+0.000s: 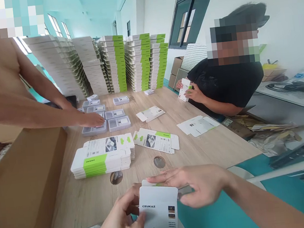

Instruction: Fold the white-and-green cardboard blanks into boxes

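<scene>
Near edge of the tabletop (95,192): your left hand (128,210) clasps the box (160,218); your right hand (194,184), loosely spread, touches its top flaps (160,193), not yet closed. Far, the stacks (138,63) appear finished; nearer left, the flat cartons (94,165) await folding.

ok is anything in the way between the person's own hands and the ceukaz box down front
Nothing visible: the left hand grips the CEUKAZ box directly, thumb on its front, and the right hand is at its open top.
</scene>
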Available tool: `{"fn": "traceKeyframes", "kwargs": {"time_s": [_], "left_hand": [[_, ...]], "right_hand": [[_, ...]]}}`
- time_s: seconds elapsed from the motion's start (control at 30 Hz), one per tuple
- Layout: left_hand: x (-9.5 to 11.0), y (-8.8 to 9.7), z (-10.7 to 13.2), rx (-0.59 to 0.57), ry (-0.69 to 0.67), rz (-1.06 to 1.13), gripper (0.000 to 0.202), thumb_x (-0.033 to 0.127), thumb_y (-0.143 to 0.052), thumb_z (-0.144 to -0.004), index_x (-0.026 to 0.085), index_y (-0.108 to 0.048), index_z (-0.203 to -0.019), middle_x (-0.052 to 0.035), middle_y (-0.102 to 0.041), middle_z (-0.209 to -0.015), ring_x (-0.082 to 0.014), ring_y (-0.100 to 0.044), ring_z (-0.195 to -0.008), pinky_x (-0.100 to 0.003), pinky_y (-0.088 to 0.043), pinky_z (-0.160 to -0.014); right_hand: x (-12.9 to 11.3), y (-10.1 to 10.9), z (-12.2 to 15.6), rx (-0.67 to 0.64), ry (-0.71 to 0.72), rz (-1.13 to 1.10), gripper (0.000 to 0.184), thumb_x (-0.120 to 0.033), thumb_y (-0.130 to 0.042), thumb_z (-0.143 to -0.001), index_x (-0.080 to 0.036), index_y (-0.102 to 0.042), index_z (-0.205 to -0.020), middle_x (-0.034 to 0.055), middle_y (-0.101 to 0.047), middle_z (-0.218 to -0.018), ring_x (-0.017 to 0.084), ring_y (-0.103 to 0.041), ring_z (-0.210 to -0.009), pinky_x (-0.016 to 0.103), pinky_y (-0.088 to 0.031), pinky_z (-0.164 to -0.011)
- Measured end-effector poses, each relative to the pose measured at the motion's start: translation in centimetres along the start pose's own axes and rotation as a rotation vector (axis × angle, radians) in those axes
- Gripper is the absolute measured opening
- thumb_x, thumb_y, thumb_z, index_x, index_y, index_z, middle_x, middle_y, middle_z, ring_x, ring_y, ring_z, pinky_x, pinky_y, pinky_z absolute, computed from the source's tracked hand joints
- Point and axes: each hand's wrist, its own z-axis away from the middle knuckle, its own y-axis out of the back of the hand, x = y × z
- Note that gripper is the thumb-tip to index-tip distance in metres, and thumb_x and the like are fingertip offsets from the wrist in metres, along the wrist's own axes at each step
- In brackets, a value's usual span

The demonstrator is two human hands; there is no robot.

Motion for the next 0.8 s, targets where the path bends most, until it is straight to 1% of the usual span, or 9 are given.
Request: {"fn": "traceKeyframes", "kwargs": {"time_s": [0.07, 0.17, 0.23, 0.27, 0.3, 0.4, 0.5, 0.67, 0.8], "left_hand": [[0.8, -0.1, -0.2, 0.008, -0.028, -0.123, 0.018, 0.029, -0.066, -0.097, 0.022, -0.073, -0.113, -0.0091, -0.068, -0.111, -0.0209, -0.062, -0.087, -0.028, -0.056, -0.078], [1.2, 0.0, -0.1, -0.005, -0.045, -0.199, 0.03, 0.028, -0.061, -0.098, 0.024, -0.071, -0.127, -0.0117, -0.068, -0.124, -0.0235, -0.063, -0.094, -0.028, -0.058, -0.08], [0.9, 0.0, 0.2, -0.018, -0.051, -0.19, 0.033, 0.03, -0.06, -0.1, 0.026, -0.069, -0.132, -0.0123, -0.068, -0.128, -0.025, -0.065, -0.098, -0.03, -0.058, -0.083], [0.6, 0.0, 0.4, -0.01, -0.051, -0.159, 0.036, 0.031, -0.061, -0.101, 0.027, -0.066, -0.137, -0.0123, -0.068, -0.129, -0.025, -0.066, -0.1, -0.031, -0.058, -0.086], [0.3, -0.1, 0.6, 0.017, -0.048, -0.111, 0.042, 0.033, -0.063, -0.101, 0.03, -0.06, -0.143, -0.0121, -0.068, -0.131, -0.024, -0.067, -0.099, -0.031, -0.058, -0.087], [-0.8, -0.6, 1.2, 0.157, -0.035, 0.093, 0.059, 0.039, -0.071, -0.098, 0.036, -0.045, -0.152, -0.0118, -0.068, -0.136, -0.0204, -0.07, -0.094, -0.031, -0.058, -0.084], [-1.1, -0.9, 1.5, 0.157, -0.01, 0.163, 0.05, 0.046, -0.072, -0.098, 0.032, -0.055, -0.143, -0.0113, -0.074, -0.125, -0.0238, -0.073, -0.1, -0.034, -0.06, -0.085], [0.0, -0.2, 0.7, 0.039, -0.089, -0.149, 0.032, 0.045, -0.06, -0.104, 0.029, -0.076, -0.126, -0.0137, -0.066, -0.139, -0.0276, -0.068, -0.116, -0.034, -0.059, -0.095], [0.6, 0.2, 0.0, 0.048, -0.106, -0.205, 0.036, 0.05, -0.054, -0.105, 0.029, -0.079, -0.122, -0.0096, -0.073, -0.108, -0.0217, -0.07, -0.092, -0.028, -0.06, -0.081]], "right_hand": [[0.1, 0.9, -0.5, 0.02, -0.033, -0.123, 0.048, -0.019, -0.058, -0.089, -0.025, -0.075, -0.134, 0.0064, -0.066, -0.15, 0.028, -0.063, -0.14, 0.046, -0.048, -0.115], [0.5, 0.9, -2.1, 0.182, -0.17, -0.072, 0.042, -0.034, -0.064, -0.092, -0.024, -0.073, -0.132, 0.0066, -0.083, -0.112, 0.023, -0.079, -0.092, 0.035, -0.06, -0.08], [0.6, 0.2, -3.3, 0.169, -0.249, 0.034, 0.018, -0.033, -0.069, -0.089, -0.023, -0.079, -0.099, -0.0011, -0.075, -0.076, 0.015, -0.065, -0.062, 0.024, -0.046, -0.056], [0.5, -0.2, -3.8, 0.136, -0.26, 0.073, 0.013, -0.031, -0.069, -0.088, -0.022, -0.074, -0.079, -0.0044, -0.065, -0.063, 0.012, -0.055, -0.054, 0.022, -0.037, -0.05], [0.4, -0.5, -4.2, 0.117, -0.252, 0.099, 0.024, -0.029, -0.067, -0.088, -0.022, -0.064, -0.064, -0.0064, -0.054, -0.055, 0.01, -0.047, -0.05, 0.022, -0.03, -0.047], [0.1, -0.9, -4.7, 0.101, -0.222, 0.166, 0.041, -0.029, -0.063, -0.089, -0.022, -0.042, -0.054, -0.0081, -0.037, -0.051, 0.009, -0.033, -0.049, 0.025, -0.02, -0.048], [0.5, -0.8, -4.6, 0.088, -0.244, 0.21, 0.046, -0.035, -0.066, -0.089, -0.022, -0.036, -0.055, -0.0083, -0.033, -0.052, 0.009, -0.03, -0.051, 0.027, -0.019, -0.049], [1.5, -1.5, -4.4, 0.1, -0.281, 0.138, 0.041, -0.041, -0.067, -0.088, -0.021, -0.044, -0.06, -0.0067, -0.041, -0.056, 0.01, -0.037, -0.053, 0.025, -0.023, -0.047], [1.6, -1.9, -4.2, 0.119, -0.345, -0.032, 0.036, -0.047, -0.071, -0.088, -0.019, -0.059, -0.069, -0.0042, -0.055, -0.063, 0.011, -0.048, -0.055, 0.023, -0.031, -0.048]]}}
